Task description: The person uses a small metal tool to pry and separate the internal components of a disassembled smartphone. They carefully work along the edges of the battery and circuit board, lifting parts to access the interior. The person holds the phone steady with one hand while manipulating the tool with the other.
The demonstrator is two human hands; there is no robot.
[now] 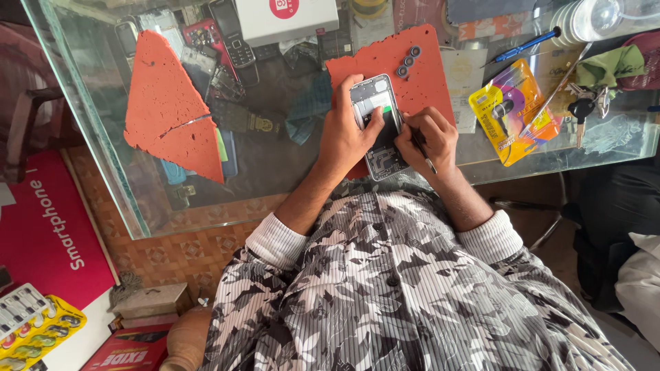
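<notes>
Left hand [347, 137] clamps the opened phone [377, 124] on the orange mat [426, 75] on the glass surface [275, 172]. Right hand [430, 141] pinches a thin tool [423, 152], tip inside. Judged: internal work underway; next move demands steady, fine pressure.

The left hand [347, 134] covers the near left edge of the opened phone [379, 124]. The tool tip under the right hand [427, 137] is hidden. The white box [285, 17] is cut off by the top edge.
</notes>
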